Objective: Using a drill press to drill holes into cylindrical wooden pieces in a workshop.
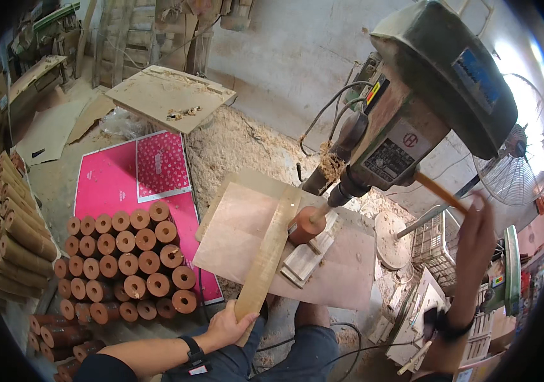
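My left hand (pixel 230 326) is closed round the near end of a long, flat wooden board (pixel 267 264). The board lies across the drill press table and its far part rests against a reddish-brown wooden cylinder (pixel 306 226). Upright on the table, the cylinder sits beside small wooden blocks (pixel 303 262). The bit under the drill chuck (pixel 349 186) meets its top; how deep it goes I cannot tell. Raised at the right, my right hand (pixel 477 223) is closed on the wooden feed lever (pixel 440 192) of the green drill press (pixel 440 70).
Several drilled cylinders (pixel 125 242) stand in rows at left on a pink sheet (pixel 103 181), near stacked long wooden pieces (pixel 20 223). Wood shavings (pixel 233 143) cover the floor. A fan (pixel 514 169), a plastic crate (pixel 434 239) and dark cables (pixel 348 328) are around me.
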Tool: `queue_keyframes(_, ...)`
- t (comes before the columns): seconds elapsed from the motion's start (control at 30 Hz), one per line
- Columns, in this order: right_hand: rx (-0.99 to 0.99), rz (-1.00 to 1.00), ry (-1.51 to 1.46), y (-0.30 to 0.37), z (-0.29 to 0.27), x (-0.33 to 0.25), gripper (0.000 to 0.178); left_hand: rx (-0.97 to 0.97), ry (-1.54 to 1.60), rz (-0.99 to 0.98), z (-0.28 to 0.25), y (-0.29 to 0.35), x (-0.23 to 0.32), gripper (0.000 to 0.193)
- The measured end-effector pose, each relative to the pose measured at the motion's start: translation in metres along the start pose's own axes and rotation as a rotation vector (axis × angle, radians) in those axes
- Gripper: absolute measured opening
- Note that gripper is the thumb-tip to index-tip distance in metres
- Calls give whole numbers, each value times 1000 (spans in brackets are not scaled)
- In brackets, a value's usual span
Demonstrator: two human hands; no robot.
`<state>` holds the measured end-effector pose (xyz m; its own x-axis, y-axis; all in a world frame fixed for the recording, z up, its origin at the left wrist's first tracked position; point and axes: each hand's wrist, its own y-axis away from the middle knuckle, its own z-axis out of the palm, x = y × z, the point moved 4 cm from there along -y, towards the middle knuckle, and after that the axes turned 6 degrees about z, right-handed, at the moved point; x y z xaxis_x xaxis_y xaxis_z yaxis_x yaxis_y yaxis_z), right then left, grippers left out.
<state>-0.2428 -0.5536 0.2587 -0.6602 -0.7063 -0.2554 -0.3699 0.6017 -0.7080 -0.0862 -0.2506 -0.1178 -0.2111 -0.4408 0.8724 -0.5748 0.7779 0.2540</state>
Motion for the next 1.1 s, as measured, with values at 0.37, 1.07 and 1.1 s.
queue_keyframes(0.37,-192,702,-1020,-123,199,103,43,217,-466,355,-40,3,25,93)
queue_keyframes(1.07,-635,781,-487,338,-42,55,42,-144,310,467,0,-199,120,40)
queue_keyframes(1.1,-701,829,-557,345,-36,51,48,-98,97,341,-15,-179,125,51)
